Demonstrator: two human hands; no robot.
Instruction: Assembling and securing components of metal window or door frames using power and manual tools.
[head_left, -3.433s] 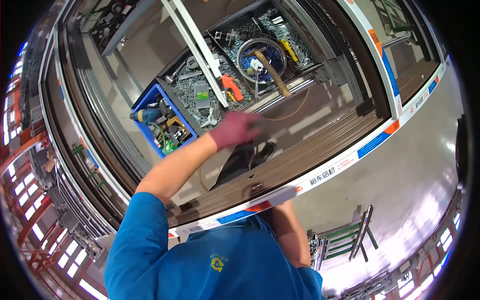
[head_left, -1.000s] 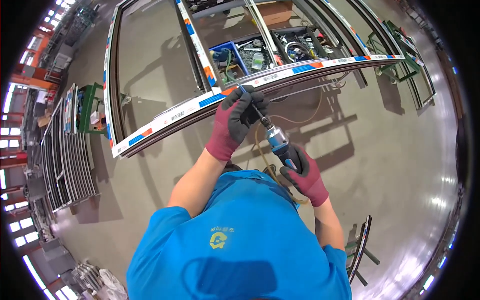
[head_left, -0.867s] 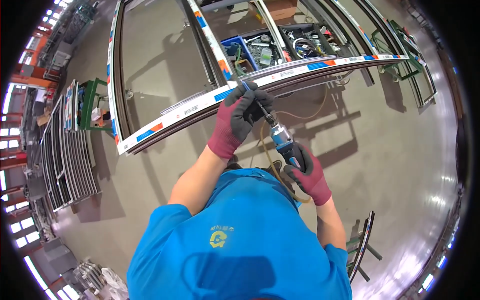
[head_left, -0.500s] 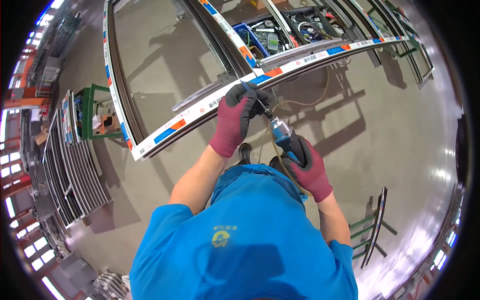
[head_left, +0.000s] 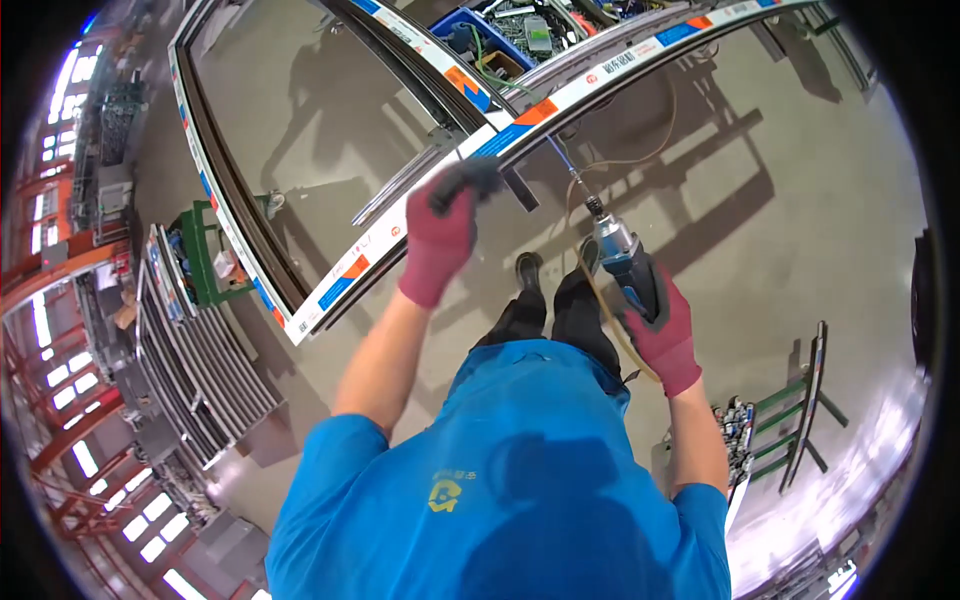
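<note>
Both hands wear red gloves in the head view. Left hand [head_left: 442, 232] is blurred, its dark fingers closed around a short dark bar [head_left: 515, 187] at the edge of the long window frame [head_left: 560, 105]. Right hand [head_left: 664, 330] grips a blue power drill [head_left: 625, 262], whose thin bit points up toward the frame without touching it. A tan cord [head_left: 590, 290] loops beside the drill. Behind the frame sits a blue parts bin [head_left: 470, 28].
</note>
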